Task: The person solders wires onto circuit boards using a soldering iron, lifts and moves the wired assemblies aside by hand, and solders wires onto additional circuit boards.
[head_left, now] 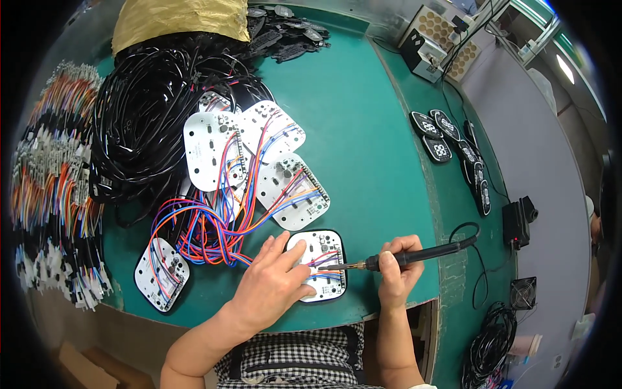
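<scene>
the left hand [275, 282] lies flat, fingers spread, hiding part of the white board [322, 264] near the table's [369, 129] front edge. the right hand [398, 275] grips the soldering iron [395, 259], lying sideways, tip pointing left onto the board.

Green table [369, 149]; white circuit boards [210, 152]; black cables [139, 123]; black-white checked garment [298, 356].

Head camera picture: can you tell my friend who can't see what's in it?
A person's right hand holds a soldering iron to a white circuit board that the left hand presses onto a green table. More wired boards and black cable bundles lie behind.
</scene>
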